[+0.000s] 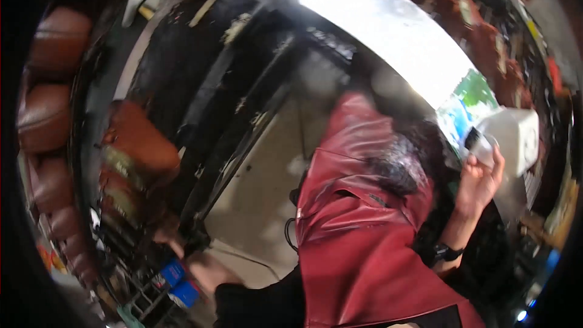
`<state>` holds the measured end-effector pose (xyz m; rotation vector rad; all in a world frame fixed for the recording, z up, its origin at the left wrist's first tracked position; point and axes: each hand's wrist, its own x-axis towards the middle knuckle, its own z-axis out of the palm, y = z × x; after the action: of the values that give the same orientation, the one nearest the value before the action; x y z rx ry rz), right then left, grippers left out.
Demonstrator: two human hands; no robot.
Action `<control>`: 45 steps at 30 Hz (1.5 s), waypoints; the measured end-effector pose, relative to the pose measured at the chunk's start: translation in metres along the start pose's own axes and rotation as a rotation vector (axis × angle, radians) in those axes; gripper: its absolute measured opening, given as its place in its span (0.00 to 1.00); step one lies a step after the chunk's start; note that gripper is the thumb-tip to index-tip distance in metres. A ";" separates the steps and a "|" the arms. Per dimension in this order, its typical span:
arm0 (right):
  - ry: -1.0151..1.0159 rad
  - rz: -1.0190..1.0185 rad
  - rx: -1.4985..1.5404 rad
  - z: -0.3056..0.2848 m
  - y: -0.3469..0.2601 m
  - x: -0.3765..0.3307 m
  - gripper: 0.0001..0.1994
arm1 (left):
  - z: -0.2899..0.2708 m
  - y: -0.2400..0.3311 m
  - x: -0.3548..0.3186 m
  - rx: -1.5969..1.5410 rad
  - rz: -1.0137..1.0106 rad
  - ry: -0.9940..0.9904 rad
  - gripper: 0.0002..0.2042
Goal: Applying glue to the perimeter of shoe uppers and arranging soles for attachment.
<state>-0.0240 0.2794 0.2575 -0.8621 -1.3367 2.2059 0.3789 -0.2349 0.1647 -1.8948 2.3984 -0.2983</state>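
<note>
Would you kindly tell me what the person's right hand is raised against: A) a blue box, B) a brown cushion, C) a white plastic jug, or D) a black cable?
C: the right hand is lifted with its fingers against the white jug, far from the rest.

Right hand (480, 182) raised, fingers curled; left hand (167, 237) reaching low.

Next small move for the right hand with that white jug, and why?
Probably steady the white jug before anything else. The right hand grips it only at the dark neck, raised beside the red leather piece; the left hand reaches low toward a dark rack, too far off to support it.
</note>
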 end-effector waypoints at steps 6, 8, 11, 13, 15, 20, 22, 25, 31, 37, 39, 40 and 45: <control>0.029 0.008 0.079 -0.026 0.019 0.015 0.13 | 0.057 0.071 0.406 -0.732 0.356 -0.381 0.29; 0.034 -0.224 0.051 -0.036 0.023 0.019 0.10 | 0.075 0.193 0.461 -0.927 0.458 -0.566 0.29; 0.093 -0.503 -0.135 -0.061 0.018 0.030 0.07 | 0.089 0.350 0.422 -1.183 0.547 -0.855 0.29; 0.146 -0.558 -0.330 -0.068 0.018 0.029 0.07 | 0.085 0.397 0.364 -1.308 0.545 -1.050 0.29; 0.183 -0.540 -0.431 -0.074 0.021 0.034 0.07 | 0.062 0.407 0.247 -1.434 0.494 -1.235 0.29; 0.192 -0.485 -0.489 -0.067 0.032 0.034 0.08 | -0.031 0.396 -0.007 -1.665 0.485 -1.330 0.28; 0.204 -0.583 -0.552 -0.064 0.036 0.032 0.09 | -0.047 0.427 -0.037 -1.702 0.732 -1.178 0.25; 0.266 -0.390 -0.356 -0.051 0.030 0.029 0.11 | -0.061 0.480 -0.039 -1.724 1.107 -0.941 0.21; 0.079 0.219 0.353 -0.043 0.003 0.013 0.12 | -0.107 0.546 -0.158 -1.617 1.736 -0.309 0.13; -0.203 0.238 0.243 -0.014 0.031 0.020 0.09 | -0.082 0.543 -0.146 -1.198 2.103 0.109 0.18; -0.295 0.187 0.139 -0.003 0.041 0.020 0.07 | -0.081 0.543 -0.142 -1.162 2.112 0.137 0.18; -0.347 0.136 0.120 0.001 0.046 0.021 0.07 | -0.081 0.543 -0.140 -1.162 2.127 0.167 0.18; -0.320 -0.047 -0.100 0.028 0.051 0.038 0.06 | -0.077 0.542 -0.129 -1.141 2.160 0.103 0.16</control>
<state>-0.0727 0.2625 0.2103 -0.5168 -1.6061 2.3270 -0.1220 0.0182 0.1256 1.5510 2.9956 1.1439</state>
